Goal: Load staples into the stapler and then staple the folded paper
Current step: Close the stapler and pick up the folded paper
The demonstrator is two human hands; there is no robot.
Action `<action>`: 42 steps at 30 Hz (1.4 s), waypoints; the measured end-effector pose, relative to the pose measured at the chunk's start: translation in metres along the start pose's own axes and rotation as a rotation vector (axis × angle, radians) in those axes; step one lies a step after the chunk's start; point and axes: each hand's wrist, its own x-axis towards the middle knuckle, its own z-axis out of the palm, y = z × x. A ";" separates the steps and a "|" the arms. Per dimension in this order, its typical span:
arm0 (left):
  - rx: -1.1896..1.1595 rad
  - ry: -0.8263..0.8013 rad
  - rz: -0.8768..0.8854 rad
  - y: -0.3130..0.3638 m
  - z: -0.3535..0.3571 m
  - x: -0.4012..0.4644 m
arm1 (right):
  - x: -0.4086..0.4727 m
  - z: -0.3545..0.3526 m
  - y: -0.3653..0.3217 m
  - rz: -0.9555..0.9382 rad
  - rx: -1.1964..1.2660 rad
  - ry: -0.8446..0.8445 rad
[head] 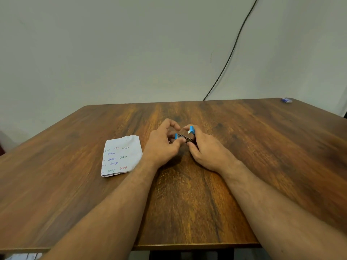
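Two bare forearms reach from the near edge out over a wooden table with a dark, streaky brown grain; its front lip runs along the bottom of the view. At the lower left corner, below the table edge, a pale object shows, too cut off to identify.

Toward the middle of the table the two hands meet around one small stapler, blue with a dark metal core, held just above the surface. The left hand curls its fingers around the left blue end, thumb and fingertips pinching it. The right hand grips the other side, with the blue top piece raised and tilted up near its fingertips, so the stapler appears hinged open. Whether any staples lie inside cannot be told.

Just left of the left hand lies one folded paper, white, flat on the table, with a repeated word handwritten in several ink colours.

At the far right corner of the table sits one small blue box, well apart from the hands.

Behind the table stands a plain pale wall, and one black cable runs down it to the table's back edge.
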 end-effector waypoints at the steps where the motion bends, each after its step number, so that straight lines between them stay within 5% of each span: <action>1: -0.006 -0.005 0.015 0.000 0.001 -0.001 | 0.000 0.001 0.000 -0.003 0.019 0.011; 12: 0.148 0.166 -0.034 0.004 0.004 -0.001 | 0.002 0.007 0.012 -0.001 -0.096 0.105; 30: 0.364 0.091 -0.084 0.004 0.009 0.003 | 0.001 0.004 0.011 0.046 0.082 0.140; 42: 0.422 0.059 -0.216 0.014 0.007 -0.001 | 0.004 0.000 0.010 0.080 -0.132 0.026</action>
